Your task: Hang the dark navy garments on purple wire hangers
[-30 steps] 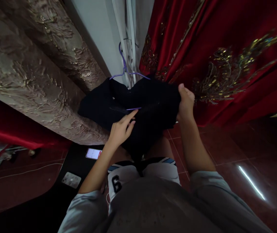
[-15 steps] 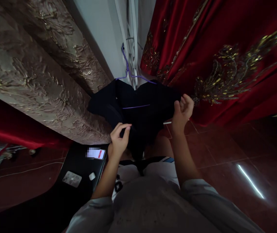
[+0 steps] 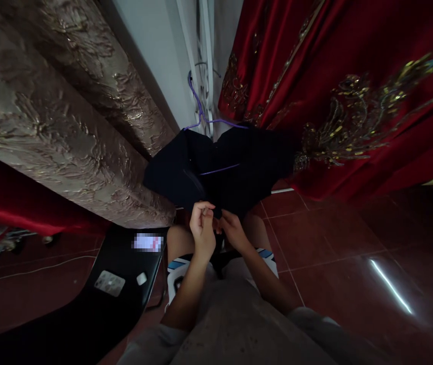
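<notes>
A dark navy shirt (image 3: 170,170) hangs in front of me on a thin purple wire hanger (image 3: 200,112). The hanger's hook goes over a fitting by the white upright bars, and its lower bar shows through the open neck. My left hand (image 3: 203,230) pinches the shirt's front edge low in the middle. Close beside it, my right hand (image 3: 234,230) is closed on the same dark cloth, its fingertips partly hidden. In the gloom the shirt's details are hard to make out.
A beige embossed curtain (image 3: 98,126) hangs at left, a red sequinned curtain (image 3: 338,111) at right, with white metal bars (image 3: 205,30) between. On the black bench (image 3: 75,314) lie a lit phone (image 3: 148,243), a patterned phone-like case (image 3: 110,283) and a small white case (image 3: 141,279). Red floor tiles (image 3: 345,263) lie below.
My right hand has left the shirt's right sleeve and come down to the middle beside my left hand. My left hand has shifted slightly right and down. The right sleeve now hangs free.
</notes>
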### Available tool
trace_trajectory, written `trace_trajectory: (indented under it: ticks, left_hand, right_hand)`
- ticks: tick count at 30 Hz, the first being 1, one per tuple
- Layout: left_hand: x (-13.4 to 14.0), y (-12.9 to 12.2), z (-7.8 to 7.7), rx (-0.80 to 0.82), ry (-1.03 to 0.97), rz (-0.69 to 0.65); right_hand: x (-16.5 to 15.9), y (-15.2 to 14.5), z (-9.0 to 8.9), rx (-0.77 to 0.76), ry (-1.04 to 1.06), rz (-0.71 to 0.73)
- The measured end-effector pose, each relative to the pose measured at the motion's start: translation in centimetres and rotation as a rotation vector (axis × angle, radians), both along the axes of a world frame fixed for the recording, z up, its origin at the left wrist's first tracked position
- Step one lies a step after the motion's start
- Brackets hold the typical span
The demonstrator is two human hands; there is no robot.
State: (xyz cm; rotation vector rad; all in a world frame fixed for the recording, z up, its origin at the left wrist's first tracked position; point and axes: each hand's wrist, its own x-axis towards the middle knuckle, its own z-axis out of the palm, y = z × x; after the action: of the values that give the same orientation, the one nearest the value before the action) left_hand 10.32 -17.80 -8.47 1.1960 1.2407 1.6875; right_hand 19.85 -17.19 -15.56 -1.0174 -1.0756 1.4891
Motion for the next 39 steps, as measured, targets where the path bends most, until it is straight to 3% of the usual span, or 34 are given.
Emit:
trace_trajectory:
  ticks: [6,12,15,17,20,22,25,31,33,36,39]
  left_hand:
    - [-0.4,0.0,-1.0,-0.041,-0.169,-0.089]
    - [-0.3,0.1,-1.6,-0.033,-0.196,-0.087]
    - [-1.1,0.9,-3.0,-0.037,-0.218,-0.058]
    - [-2.0,1.4,-4.5,-0.135,-0.185,-0.135]
    - [-3.0,1.8,-6.3,-0.299,-0.023,-0.343]
    - [-3.0,1.8,-6.7,-0.292,0.073,-0.392]
    - [-2.2,2.0,-6.8,-0.215,0.121,-0.336]
    - [-0.8,3.5,-9.2,-0.194,0.263,-0.236]
    - [-0.8,3.9,-9.6,-0.190,0.283,-0.287]
    - [-1.4,4.5,-7.5,-0.174,0.308,-0.390]
    - [-2.1,5.6,-2.1,-0.001,0.236,-0.355]
  right_hand:
    - [1.3,0.7,1.4,0.009,-0.059,-0.025]
    - [1.3,0.1,1.3,-0.015,-0.044,-0.037]
    - [1.6,0.2,1.0,-0.037,-0.063,-0.101]
    - [1.8,0.2,0.7,-0.047,-0.088,-0.116]
    - [1.9,0.4,0.4,-0.022,-0.143,-0.027]
    - [1.9,0.8,0.7,0.010,-0.201,0.042]
    - [1.8,2.4,3.2,0.043,-0.270,0.031]
    - [1.5,7.7,14.2,0.290,-0.078,-0.224]
    - [1.4,8.6,16.4,0.351,-0.041,-0.254]
    - [1.5,8.6,16.7,0.345,-0.012,-0.248]
    - [1.8,8.1,15.9,0.320,-0.024,-0.222]
